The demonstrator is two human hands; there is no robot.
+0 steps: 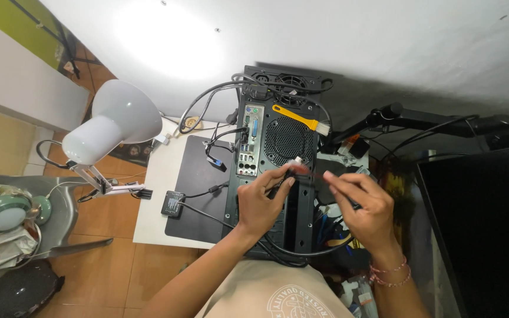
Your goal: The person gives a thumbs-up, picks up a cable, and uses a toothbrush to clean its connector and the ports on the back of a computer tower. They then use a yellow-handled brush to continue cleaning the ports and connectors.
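A small connector plug [297,162] with a pale, slightly blurred tip sits pinched between the thumb and fingertips of the left hand [263,200], held just above the back panel of a black computer case [278,176] that lies on the white tabletop [154,194] near its right edge. A thin black cable [301,252] loops from the hands down round the near end of the case. The right hand [363,206] is beside the plug, its fingers half curled, forefinger and thumb stretched toward the plug's tip; whether they grip anything cannot be told. The case shows a round perforated fan grille, a column of coloured ports and a yellow-handled brush [298,119] lying across its far part. A black mat [192,194] covers the tabletop left of the case, with a small black box [172,204] at its near left corner. A white desk lamp [113,121] leans over the tabletop's left edge, and a dark monitor [478,229] stands at right.
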